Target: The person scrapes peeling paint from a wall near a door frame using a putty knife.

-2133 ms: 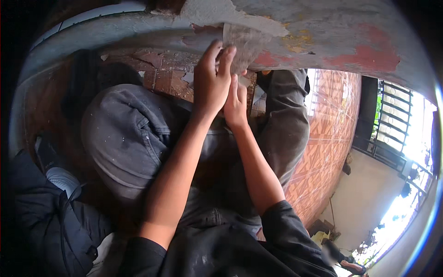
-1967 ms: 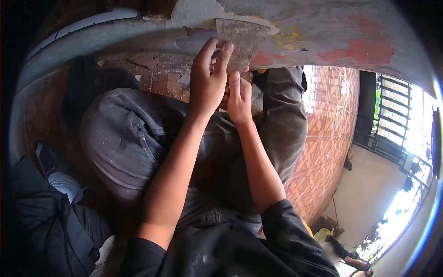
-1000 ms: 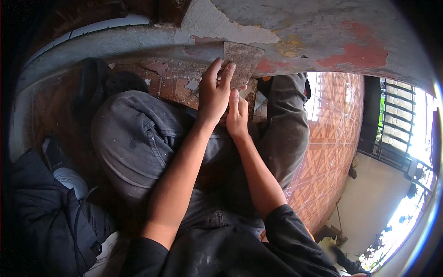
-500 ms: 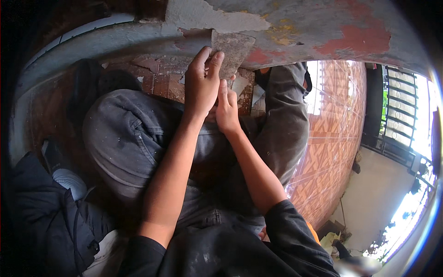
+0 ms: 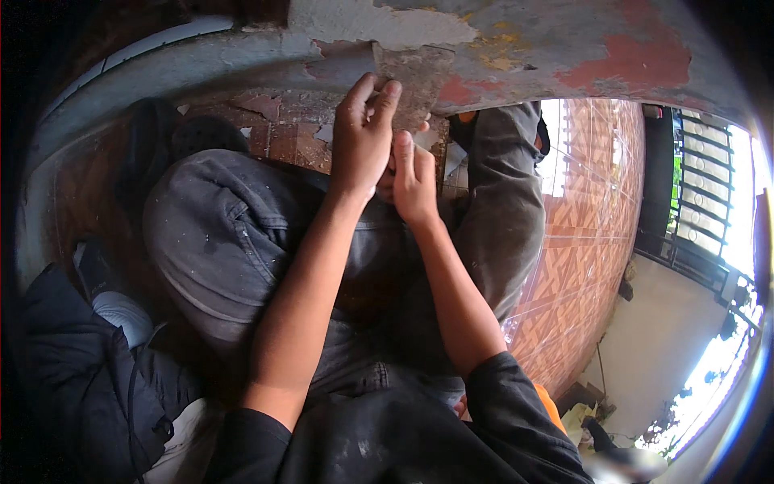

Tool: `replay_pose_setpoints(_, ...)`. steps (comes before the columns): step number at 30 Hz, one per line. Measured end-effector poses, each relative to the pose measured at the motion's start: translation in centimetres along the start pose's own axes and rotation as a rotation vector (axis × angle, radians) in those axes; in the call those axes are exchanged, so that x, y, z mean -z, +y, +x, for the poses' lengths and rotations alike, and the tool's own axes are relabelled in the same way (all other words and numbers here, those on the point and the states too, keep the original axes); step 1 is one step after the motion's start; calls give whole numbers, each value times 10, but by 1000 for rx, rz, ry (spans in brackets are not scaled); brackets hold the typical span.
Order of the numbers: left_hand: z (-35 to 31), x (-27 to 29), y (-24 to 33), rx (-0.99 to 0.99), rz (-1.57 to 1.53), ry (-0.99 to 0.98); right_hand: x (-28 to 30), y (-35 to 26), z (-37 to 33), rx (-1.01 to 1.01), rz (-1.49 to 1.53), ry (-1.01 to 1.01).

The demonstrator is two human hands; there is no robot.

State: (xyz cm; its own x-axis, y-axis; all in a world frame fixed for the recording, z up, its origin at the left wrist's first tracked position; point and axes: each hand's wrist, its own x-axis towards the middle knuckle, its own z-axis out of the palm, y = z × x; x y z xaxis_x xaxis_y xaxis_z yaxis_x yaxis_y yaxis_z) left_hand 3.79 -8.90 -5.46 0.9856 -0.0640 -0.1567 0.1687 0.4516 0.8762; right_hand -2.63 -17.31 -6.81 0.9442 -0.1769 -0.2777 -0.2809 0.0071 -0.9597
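A broad, worn scraper with a dirty grey blade has its far edge against the peeling painted wall surface. My left hand is closed along the blade's left side, its thumb and fingers pressed there. Close beside it, my right hand wraps around the scraper's lower end, thumb pointing up; the handle itself is hidden in that grip. Patches of red, yellow and grey show on the wall around the blade.
Paint flakes litter the brown tiles beneath the wall. My bent legs in dusty dark trousers flank the arms. A dark jacket lies at the left. Patterned tile floor and a barred gate are at the right.
Both hands and the scraper have shifted slightly right and a little farther up along the wall. The grip looks the same.
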Motion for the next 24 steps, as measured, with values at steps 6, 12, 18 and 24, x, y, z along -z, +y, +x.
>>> replay_pose_setpoints(6, 0, 4, 5, 72, -90, -129, 6, 2, 3, -46, -11, 6)
replay_pose_setpoints(12, -2, -8, 3, 141, -198, -161, 31, -22, 2, -116, -115, -41)
replay_pose_setpoints(18, 6, 3, 1, 42, 51, -112, 12, -7, 10, -40, 27, -58)
replay_pose_setpoints(24, -2, -10, 4, 125, -196, -177, 36, -20, 4, -88, -151, -33)
